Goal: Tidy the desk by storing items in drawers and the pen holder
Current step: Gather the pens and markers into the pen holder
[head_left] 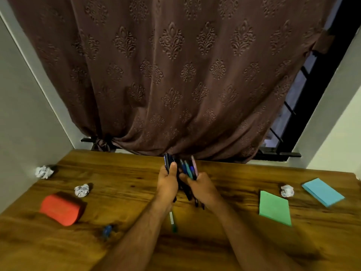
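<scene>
Both hands hold a bundle of pens (188, 169) upright above the middle of the wooden desk (127, 180). My left hand (167, 184) grips the dark pens on the bundle's left side. My right hand (201, 185) is closed around the blue, teal and pink ones on the right. The pens' lower ends stick out below the hands. One green and white pen (172, 222) lies on the desk under my left forearm. No pen holder or drawer is in view.
An orange block (61, 209) lies at the left, with a small blue object (107, 230) in front of it. Crumpled paper balls (44, 171) (82, 190) (287, 191) are scattered. Green (274, 208) and blue (323, 191) note pads lie at right. A brown curtain (175, 75) hangs behind.
</scene>
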